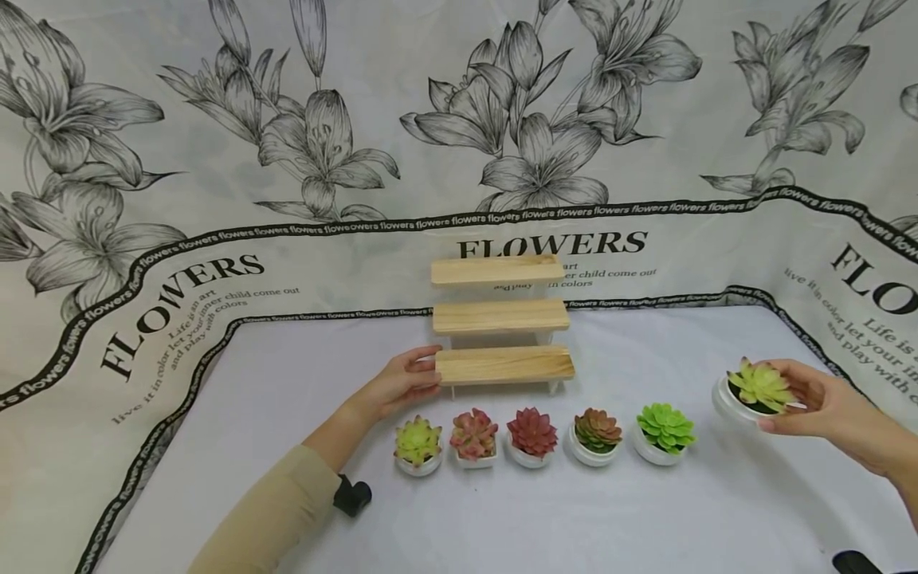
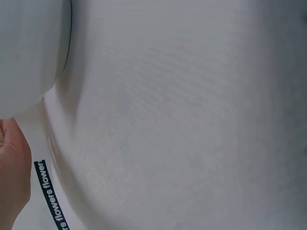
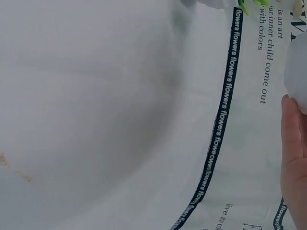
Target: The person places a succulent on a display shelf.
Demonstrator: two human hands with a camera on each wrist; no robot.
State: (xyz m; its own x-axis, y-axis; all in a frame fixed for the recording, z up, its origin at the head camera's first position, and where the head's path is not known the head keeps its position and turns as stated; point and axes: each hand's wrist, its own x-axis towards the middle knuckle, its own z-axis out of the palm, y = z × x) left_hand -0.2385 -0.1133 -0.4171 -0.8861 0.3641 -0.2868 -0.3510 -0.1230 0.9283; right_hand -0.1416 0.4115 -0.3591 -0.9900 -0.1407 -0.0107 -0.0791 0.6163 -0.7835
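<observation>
A three-tiered stand with pale wooden boards (image 1: 505, 365) and clear supports is at the back middle of the table. My left hand (image 1: 402, 383) grips the left end of its lowest board. Off to the right, my right hand (image 1: 821, 399) holds a yellow-green succulent (image 1: 762, 387) in a round white pot (image 1: 735, 405), raised above the table and slightly tilted. In the right wrist view, part of the white pot (image 3: 296, 72) shows above the fingers of the right hand (image 3: 293, 158). Only an edge of the left hand (image 2: 14, 167) appears in the left wrist view.
Several potted succulents line up before the stand: yellow-green (image 1: 418, 442), pink-green (image 1: 474, 436), dark red (image 1: 532, 434), brownish (image 1: 598, 433) and bright green (image 1: 664, 430). A flower-printed cloth (image 1: 358, 271) hangs behind the white table (image 1: 502, 526).
</observation>
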